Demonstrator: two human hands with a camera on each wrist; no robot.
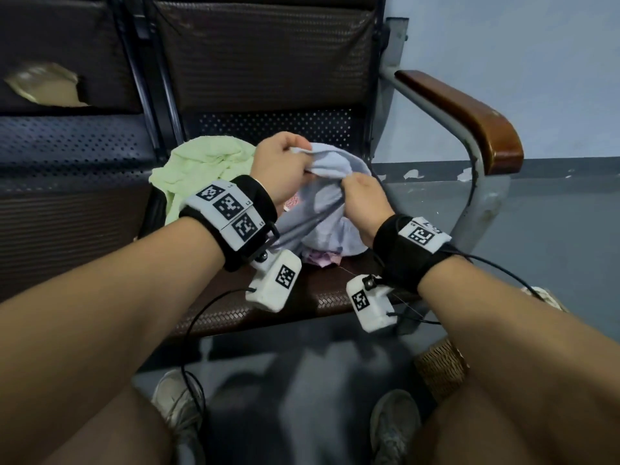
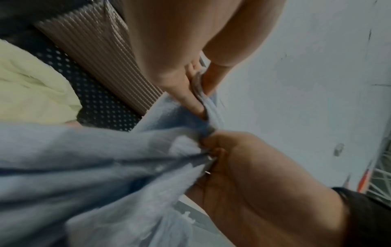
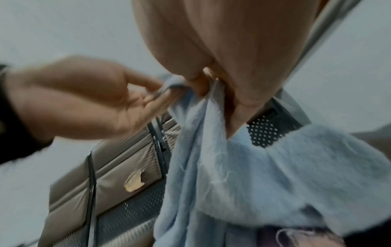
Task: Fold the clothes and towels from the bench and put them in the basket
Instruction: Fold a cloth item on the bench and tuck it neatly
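Blue towel [image 1: 330, 193] pinched by two hands, one green towel [image 1: 198, 166] beside.

Brown woven bench seat [image 1: 312, 290] carries a green towel [image 1: 198, 166], a blue towel [image 1: 322, 209] and pink cloth [image 1: 322, 258]

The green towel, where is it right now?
In the head view the green towel lies crumpled on the bench seat, just left of the left hand and the blue towel both hands hold.
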